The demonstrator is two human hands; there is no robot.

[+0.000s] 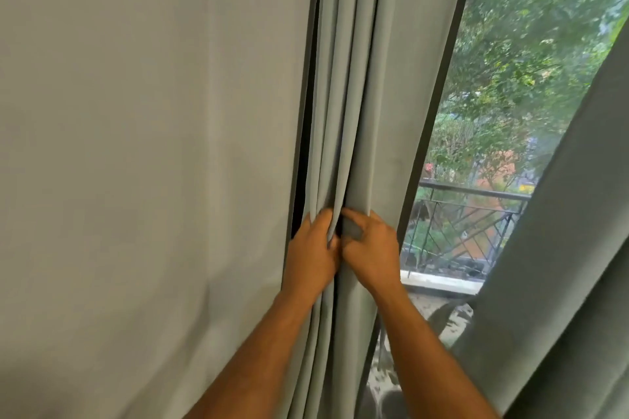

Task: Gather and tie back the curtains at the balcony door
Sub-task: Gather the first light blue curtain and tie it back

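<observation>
A pale grey-green left curtain (367,85) hangs in bunched vertical folds beside the wall. My left hand (311,248) grips the folds on their left side, fingers curled into the pleats. My right hand (371,248) pinches the folds from the right, thumb and fingers pressed into the cloth at the same height. The two hands touch each other. A second curtain (561,265) of the same colour slants across the right side, untouched. No tie-back is visible.
A plain wall (136,146) fills the left half. Between the curtains, the glass shows a balcony with a dark metal railing (466,214), a speckled floor (442,313) and trees beyond.
</observation>
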